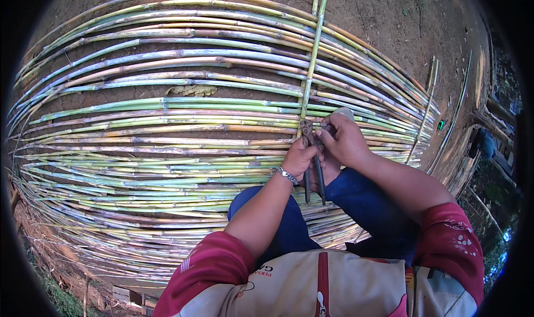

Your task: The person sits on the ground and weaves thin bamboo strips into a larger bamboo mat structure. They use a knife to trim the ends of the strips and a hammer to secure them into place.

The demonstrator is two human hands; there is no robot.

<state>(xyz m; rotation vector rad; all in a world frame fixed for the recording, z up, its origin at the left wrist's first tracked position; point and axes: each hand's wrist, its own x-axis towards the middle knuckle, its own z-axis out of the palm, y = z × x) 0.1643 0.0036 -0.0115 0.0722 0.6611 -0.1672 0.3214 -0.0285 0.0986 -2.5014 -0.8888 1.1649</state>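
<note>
1. A pair of pincers [313, 160] was held in the left hand [298, 156], fingers wrapped round the upper part of the handles; the head was set at the foot of the cross stick [313, 55], where it met the mat of canes [139, 122].
2. The right hand [343, 139] was bunched just beside the tool head, fingertips pressed together as if pinching sth small; what was pinched couldn't be told, too small/hidden.
3. Risk: right fingertips were v. near the pincer head, so a nip was judged likely if the tool was squeezed w/o looking.
4. Risk: the cross stick was thin & lay loose over the canes; it could be split or shifted sideways if gripped hard or twisted.
5. Risk: the canes were round & lay on bare earth [389, 16]; slipping under the knees was judged possible, throwing the tool off its spot.
6. Counts: 1 pincers, 2 hands, 1 metal wrist bracelet [287, 175] on the left wrist, 1 long cross stick, 1 dry leaf [194, 90] on the mat, approx. 3 loose canes [431, 102] at the right edge. Canes in the mat: dozens, not countable exactly.
</note>
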